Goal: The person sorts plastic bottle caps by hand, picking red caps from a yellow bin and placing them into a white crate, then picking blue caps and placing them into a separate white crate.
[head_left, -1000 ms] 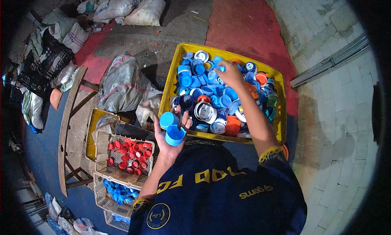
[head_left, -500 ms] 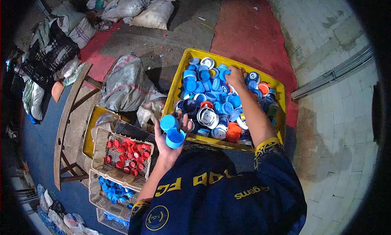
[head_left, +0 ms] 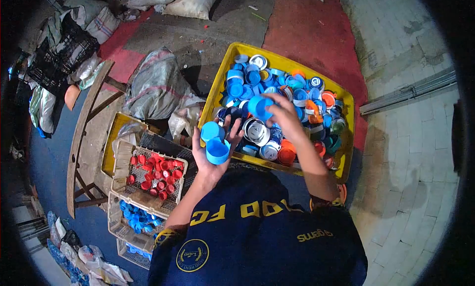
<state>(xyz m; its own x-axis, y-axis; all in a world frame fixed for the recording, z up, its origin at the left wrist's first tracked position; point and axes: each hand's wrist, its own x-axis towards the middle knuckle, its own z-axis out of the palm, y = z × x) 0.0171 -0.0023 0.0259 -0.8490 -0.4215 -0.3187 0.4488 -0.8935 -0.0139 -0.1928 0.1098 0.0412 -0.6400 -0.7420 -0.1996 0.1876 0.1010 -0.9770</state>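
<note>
Two light-blue caps (head_left: 217, 150) rest in my left hand (head_left: 210, 168), palm up with the fingers curled around them, just off the near left corner of the yellow crate. My right hand (head_left: 287, 118) is above the crate, gripping a larger light-blue cap (head_left: 259, 107) between thumb and fingers. Below it, the yellow crate (head_left: 217, 88) is heaped with mixed caps, mostly blue, with white, orange and dark ones among them. A white-and-dark cap (head_left: 257, 131) and an orange cap (head_left: 287, 153) lie near its close edge.
To the left, a stack of plastic baskets holds red caps (head_left: 161, 174) above blue caps (head_left: 138, 216). A wooden bench (head_left: 81, 137) stands beyond, near a grey sack (head_left: 158, 88). White sacks (head_left: 193, 2) lie at the back, and a pale block wall (head_left: 410, 187) runs along the right.
My right hand has come back from the far part of the crate toward my left hand, bringing a blue cap. My left hand still holds its two caps.
</note>
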